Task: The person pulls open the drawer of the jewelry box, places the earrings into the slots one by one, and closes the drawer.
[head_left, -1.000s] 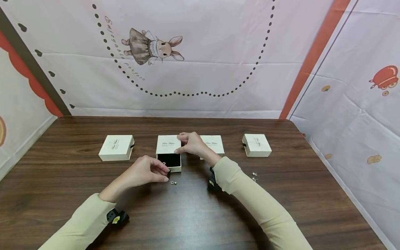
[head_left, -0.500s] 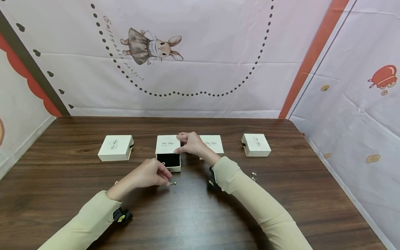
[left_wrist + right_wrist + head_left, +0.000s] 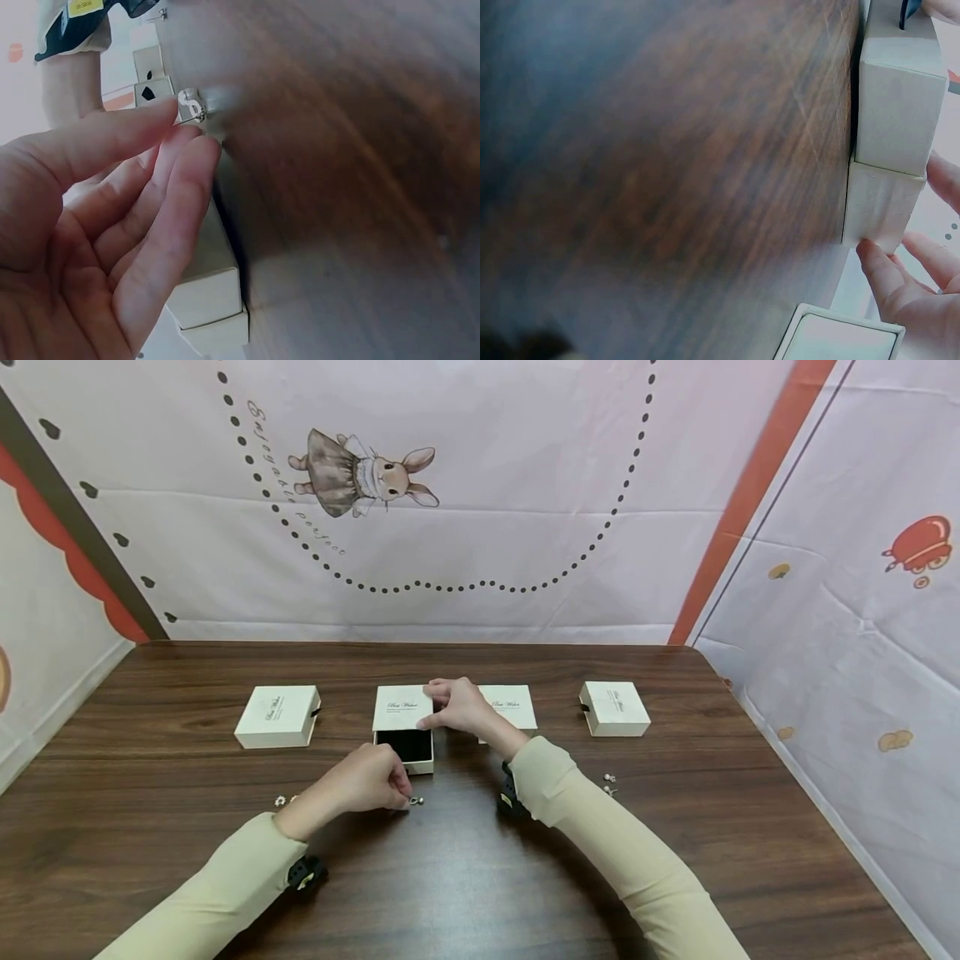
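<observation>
Head view: dark brown wood surface, four white boxes in a row. Open box is second from left, black interior showing. Right hand grips its right side, thumb toward the front. Left hand narrow, thumb and finger pinching a tiny earring by its post, just in front of that box; lifted or not, can't tell.
</observation>
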Motion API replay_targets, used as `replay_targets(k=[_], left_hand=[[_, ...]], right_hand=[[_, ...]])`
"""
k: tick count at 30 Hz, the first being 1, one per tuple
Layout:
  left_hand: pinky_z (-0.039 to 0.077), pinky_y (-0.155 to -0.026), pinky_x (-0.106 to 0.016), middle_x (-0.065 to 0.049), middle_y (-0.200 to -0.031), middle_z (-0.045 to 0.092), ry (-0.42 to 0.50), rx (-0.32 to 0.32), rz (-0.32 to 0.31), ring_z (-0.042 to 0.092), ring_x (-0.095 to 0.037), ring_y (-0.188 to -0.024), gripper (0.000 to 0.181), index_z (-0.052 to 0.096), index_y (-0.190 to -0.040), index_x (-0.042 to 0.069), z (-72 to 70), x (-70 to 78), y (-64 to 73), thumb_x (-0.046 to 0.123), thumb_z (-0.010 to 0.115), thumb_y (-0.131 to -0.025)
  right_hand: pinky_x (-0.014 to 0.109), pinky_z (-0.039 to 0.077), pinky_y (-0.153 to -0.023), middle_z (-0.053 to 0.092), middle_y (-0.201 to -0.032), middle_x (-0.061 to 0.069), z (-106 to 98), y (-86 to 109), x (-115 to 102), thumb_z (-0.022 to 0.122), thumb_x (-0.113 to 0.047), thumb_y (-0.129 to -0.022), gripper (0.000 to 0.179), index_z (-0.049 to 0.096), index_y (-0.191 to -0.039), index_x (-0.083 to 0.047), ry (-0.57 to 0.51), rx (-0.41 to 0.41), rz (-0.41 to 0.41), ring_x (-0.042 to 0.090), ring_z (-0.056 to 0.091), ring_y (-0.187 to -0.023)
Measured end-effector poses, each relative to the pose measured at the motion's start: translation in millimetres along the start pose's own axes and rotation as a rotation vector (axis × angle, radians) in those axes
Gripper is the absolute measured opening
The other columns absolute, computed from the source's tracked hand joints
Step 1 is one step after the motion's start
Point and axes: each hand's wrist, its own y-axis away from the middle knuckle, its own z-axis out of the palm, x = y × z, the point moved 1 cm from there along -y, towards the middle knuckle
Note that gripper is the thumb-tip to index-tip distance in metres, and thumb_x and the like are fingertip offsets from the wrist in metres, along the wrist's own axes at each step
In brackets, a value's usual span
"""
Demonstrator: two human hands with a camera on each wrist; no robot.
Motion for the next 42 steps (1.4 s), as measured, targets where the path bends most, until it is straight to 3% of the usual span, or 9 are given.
replay_targets(k=[5,10,18,25,34,42], left_hand=[[0.041,-0.048,-0.022,0.012,-0.052,0.055,-0.055,0.008,-0.018,0.048,-0.003,-0.048,0.014,0.065,-0.059,0.016,1.7,2.2,0.3,0.009,0.075,-0.066],[0.04,-0.05,-0.021,0.014,-0.05,0.053,-0.079,0.03,0.013,0.047,-0.002,-0.048,0.016,0.065,-0.058,0.018,1.3,0.5,0.4,0.009,0.072,-0.069],[0.041,-0.05,-0.021,0.012,-0.051,0.056,0.035,0.06,0.047,0.049,-0.001,-0.047,0.014,0.065,-0.064,0.019,-0.7,-3.0,4.2,0.012,0.071,-0.076],[0.04,-0.053,-0.02,0.016,-0.062,0.06,0.043,0.101,0.08,0.048,0.001,-0.054,0.015,0.065,-0.062,0.02,-2.5,-5.8,8.1,0.012,0.07,-0.073],[0.045,-0.058,-0.021,0.013,-0.065,0.062,0.126,0.114,0.093,0.056,0.0,-0.061,0.013,0.065,-0.068,0.019,-7.2,-6.1,11.2,0.007,0.067,-0.073],[0.039,-0.053,-0.022,0.012,-0.06,0.06,0.117,0.148,0.07,0.051,-0.002,-0.056,0.012,0.06,-0.07,0.017,-11.1,-5.4,11.6,0.009,0.065,-0.078]], right_hand=[[0.03,0.043,-0.092,0.04,-0.141,0.005,0.2,0.5,0.3,0.077,-0.015,-0.073,0.064,0.049,-0.131,-0.009,-0.002,-0.008,-0.002,0.018,0.048,-0.12],[0.031,0.042,-0.093,0.04,-0.141,0.005,-0.4,0.7,0.0,0.076,-0.015,-0.073,0.064,0.049,-0.13,-0.008,-0.006,-0.01,-0.004,0.019,0.048,-0.12],[0.031,0.043,-0.092,0.04,-0.141,0.006,0.0,0.2,-0.8,0.076,-0.015,-0.073,0.063,0.05,-0.13,-0.008,-0.01,-0.013,-0.011,0.019,0.048,-0.12],[0.03,0.043,-0.092,0.04,-0.141,0.006,0.3,-0.6,0.2,0.077,-0.014,-0.073,0.063,0.05,-0.13,-0.008,-0.023,-0.01,-0.006,0.019,0.048,-0.12],[0.03,0.044,-0.091,0.04,-0.141,0.006,-0.2,0.9,-0.4,0.076,-0.014,-0.074,0.063,0.049,-0.13,-0.007,-0.022,-0.012,0.0,0.019,0.047,-0.121],[0.03,0.044,-0.091,0.04,-0.141,0.006,0.2,1.4,-0.2,0.076,-0.012,-0.073,0.062,0.05,-0.129,-0.006,-0.042,-0.01,-0.005,0.02,0.048,-0.12]])
